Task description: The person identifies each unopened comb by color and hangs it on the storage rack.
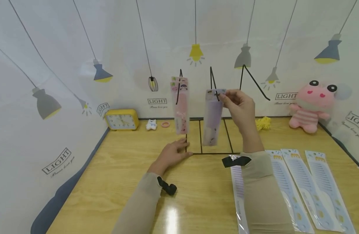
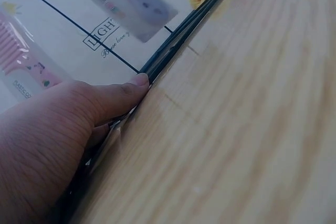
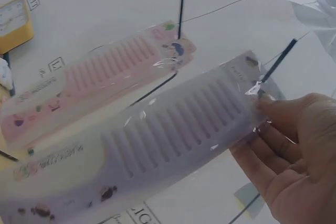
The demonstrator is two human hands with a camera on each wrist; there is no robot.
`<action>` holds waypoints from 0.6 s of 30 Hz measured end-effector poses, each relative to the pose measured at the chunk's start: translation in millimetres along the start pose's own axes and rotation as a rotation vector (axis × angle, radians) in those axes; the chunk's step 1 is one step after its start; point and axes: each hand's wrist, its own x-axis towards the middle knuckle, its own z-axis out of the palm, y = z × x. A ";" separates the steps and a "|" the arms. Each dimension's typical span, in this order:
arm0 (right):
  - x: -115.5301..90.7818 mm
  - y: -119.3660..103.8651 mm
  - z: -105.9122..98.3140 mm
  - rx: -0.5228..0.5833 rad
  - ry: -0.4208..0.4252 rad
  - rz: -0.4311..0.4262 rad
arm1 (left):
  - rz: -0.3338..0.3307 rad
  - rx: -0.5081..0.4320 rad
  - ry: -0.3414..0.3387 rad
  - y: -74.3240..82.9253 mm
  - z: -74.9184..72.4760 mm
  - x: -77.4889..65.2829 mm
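Note:
My right hand (image 1: pixel 241 105) pinches the top of a purple comb (image 1: pixel 213 113) in a clear packet. The middle prong's tip pokes out through that packet's top, as the right wrist view shows. On the left prong hang pink packaged combs (image 1: pixel 181 107), overlapping each other. At the front left corner of the black wire rack (image 1: pixel 210 153), my left hand (image 1: pixel 171 154) grips the base wire. Its thumb (image 2: pixel 123 94) lies along the wire, with another finger partly hidden below it.
Right of my right forearm lie several blue packaged combs (image 1: pixel 325 182); another purple packaged comb (image 1: pixel 239 185) is partly covered by the sleeve. Along the wall stand a yellow clock (image 1: pixel 121 119), a white bear figure (image 1: pixel 151 124), a pink ring (image 1: pixel 165 124), yellow yarn (image 1: pixel 263 123) and a pink plush toy (image 1: pixel 312 104).

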 end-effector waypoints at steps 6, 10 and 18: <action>1.4 15.1 -2.1 0.006 -0.210 0.136 | 0.007 0.007 -0.008 0.4 -1.1 2.0; 3.5 29.5 -9.5 -0.032 -0.342 0.185 | 0.014 0.014 0.000 0.4 -1.1 2.6; 6.2 49.3 -16.8 -0.107 -0.330 0.248 | 0.002 0.011 -0.001 -0.2 -1.0 1.4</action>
